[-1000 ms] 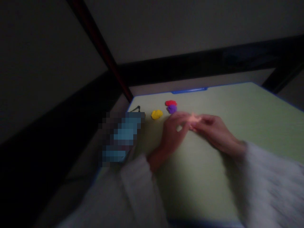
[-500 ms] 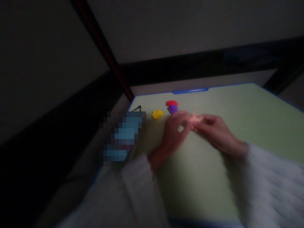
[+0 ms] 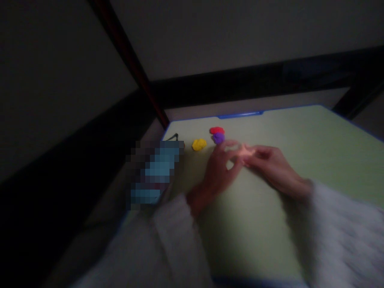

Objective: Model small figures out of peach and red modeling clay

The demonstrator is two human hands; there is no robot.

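The room is dim, with a dark band along the wall (image 3: pixel 234 48), and the pale green counter (image 3: pixel 255 232) has blue edging. Near its far part, both hands meet around a pink star-like piece (image 3: pixel 245 151) (blurred, so its exact outline is not certain). The left hand (image 3: pixel 218 171) grasps it between thumb and finger; the grip of the right hand (image 3: pixel 273 170) is pinched on its other side. For good shaping, I think the pressure should be light and equal, because the thin points probably bend easily. I cannot tell whether the piece touches the counter. I see no container: the yellow lump (image 3: pixel 199 145), the purple lump (image 3: pixel 219 138) and the red lump (image 3: pixel 217 130) lie directly on the counter, the last two touching.
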